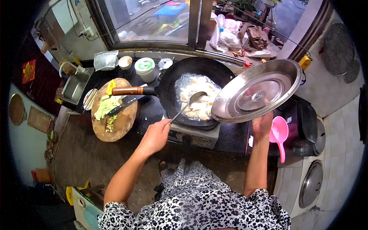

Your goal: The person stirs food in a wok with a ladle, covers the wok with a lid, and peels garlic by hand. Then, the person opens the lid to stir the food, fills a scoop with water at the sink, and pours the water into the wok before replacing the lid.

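Note:
My left hand (154, 136) is closed around the handle of a metal ladle (196, 97), whose bowl is down in the wok (171, 78). Pale pieces that look like dumplings (201, 111) sit in liquid in the wok, which stands on a stove (195, 137). On the right, my right hand (263, 123) grips the edge of a large round metal lid (245, 101). That lid is tilted beside the wok and overlaps its right rim; it hides part of my right fingers.
Left of the wok, a round cutting board (100, 128) carries chopped greens (107, 106) and a knife (124, 104). A white tub (145, 71) stands behind the wok's wooden handle (128, 91). A pink scoop (279, 132) lies right of my right hand. At far left is a sink (76, 89).

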Motion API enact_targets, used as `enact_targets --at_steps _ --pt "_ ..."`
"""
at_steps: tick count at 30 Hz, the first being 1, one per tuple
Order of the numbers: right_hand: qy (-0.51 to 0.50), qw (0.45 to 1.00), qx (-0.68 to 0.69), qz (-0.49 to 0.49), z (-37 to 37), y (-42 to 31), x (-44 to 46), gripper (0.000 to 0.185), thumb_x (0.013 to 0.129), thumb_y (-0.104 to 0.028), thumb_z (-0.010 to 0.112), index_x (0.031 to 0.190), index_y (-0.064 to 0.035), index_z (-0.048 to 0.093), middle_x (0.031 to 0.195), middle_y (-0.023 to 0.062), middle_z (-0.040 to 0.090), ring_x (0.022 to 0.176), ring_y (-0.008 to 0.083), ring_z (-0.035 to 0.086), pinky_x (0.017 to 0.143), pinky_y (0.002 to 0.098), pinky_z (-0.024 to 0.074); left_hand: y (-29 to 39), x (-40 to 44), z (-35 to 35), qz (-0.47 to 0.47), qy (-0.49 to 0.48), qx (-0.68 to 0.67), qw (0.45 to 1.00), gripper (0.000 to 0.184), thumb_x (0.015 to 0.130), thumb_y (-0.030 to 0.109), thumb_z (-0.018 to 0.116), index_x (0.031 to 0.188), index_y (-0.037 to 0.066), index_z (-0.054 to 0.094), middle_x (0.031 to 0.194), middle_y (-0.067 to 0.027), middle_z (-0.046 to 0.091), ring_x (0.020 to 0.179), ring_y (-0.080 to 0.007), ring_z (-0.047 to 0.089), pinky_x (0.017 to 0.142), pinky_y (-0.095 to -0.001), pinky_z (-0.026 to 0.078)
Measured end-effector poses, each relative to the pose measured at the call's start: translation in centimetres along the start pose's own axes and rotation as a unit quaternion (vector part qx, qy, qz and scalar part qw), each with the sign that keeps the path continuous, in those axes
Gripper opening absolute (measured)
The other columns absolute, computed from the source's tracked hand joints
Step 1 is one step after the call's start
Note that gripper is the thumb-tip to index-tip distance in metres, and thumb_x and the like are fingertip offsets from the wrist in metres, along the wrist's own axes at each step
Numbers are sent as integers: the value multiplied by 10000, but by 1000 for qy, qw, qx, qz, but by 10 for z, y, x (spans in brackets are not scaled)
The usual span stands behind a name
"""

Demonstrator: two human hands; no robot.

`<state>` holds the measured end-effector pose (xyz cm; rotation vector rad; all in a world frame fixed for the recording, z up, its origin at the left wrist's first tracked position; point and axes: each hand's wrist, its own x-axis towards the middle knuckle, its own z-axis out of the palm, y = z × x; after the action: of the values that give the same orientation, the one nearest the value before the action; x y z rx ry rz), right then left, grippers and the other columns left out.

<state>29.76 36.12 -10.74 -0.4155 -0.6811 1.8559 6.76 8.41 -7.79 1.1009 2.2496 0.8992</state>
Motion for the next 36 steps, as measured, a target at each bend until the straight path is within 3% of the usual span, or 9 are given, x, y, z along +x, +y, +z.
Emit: enact_targets --at_steps 3,4,8,16,23,26,30,33,36 --pt "-10 1000 -17 3 -3 -1 3 374 944 -153 495 1266 35 460 1214 146 568 1112 249 567 1001 397 451 4 -32 -4 110 78 145 980 267 946 165 487 1164 45 584 799 -148 593 716 -313 600 632 -402 465" --pt "-20 1000 -15 3 -7 -2 6 377 944 -156 497 1269 31 459 1218 143 566 1115 249 565 1004 397 448 12 -42 -9 80 56 171 980 301 932 164 520 1219 89 568 847 -162 567 753 -352 584 639 -429 460" --pt "-23 999 -30 -15 -12 -3 11 394 943 -167 506 1288 15 451 1234 134 558 1132 247 554 1015 402 437 28 -78 -26 81 72 236 966 331 914 146 543 1245 139 539 784 -158 514 667 -373 572 578 -466 448" --pt "-59 998 -30 -12 -22 -12 15 381 945 -161 508 1285 5 455 1221 122 559 1123 237 554 1000 394 446 38 -111 -33 74 44 326 941 336 881 162 596 1216 165 581 764 -115 493 555 -328 555 488 -441 432" --pt "-60 998 -3 -8 -14 -18 9 372 937 -158 519 1268 5 473 1202 115 571 1123 235 552 1002 396 438 32 -72 14 91 82 316 941 298 895 158 562 1188 105 563 777 -182 517 581 -373 582 499 -468 449" --pt "-72 997 -31 -22 -24 -13 15 448 974 -383 485 1250 -30 484 1185 100 574 1063 222 585 900 370 505 35 -51 32 99 106 302 942 280 895 149 551 1168 89 564 782 -213 535 601 -400 595 521 -483 463" --pt "-66 998 -18 -3 -28 -12 15 417 976 -368 487 1233 -40 487 1167 93 576 1062 218 583 889 354 512 37 -22 48 88 129 275 949 241 896 146 540 1123 76 576 786 -236 552 645 -419 608 573 -506 483" --pt "-58 998 4 8 -29 -14 13 382 933 -167 519 1269 9 476 1219 122 574 1120 241 561 1011 402 428 38 -1 56 74 149 262 951 208 902 155 530 1085 75 588 796 -238 558 687 -425 611 605 -508 490" --pt "-56 998 -3 1 -24 -13 11 387 930 -160 523 1274 11 472 1222 121 572 1123 239 559 1009 395 433 33 20 60 53 166 251 952 203 912 172 522 1081 88 597 812 -226 561 732 -430 609 640 -515 487"
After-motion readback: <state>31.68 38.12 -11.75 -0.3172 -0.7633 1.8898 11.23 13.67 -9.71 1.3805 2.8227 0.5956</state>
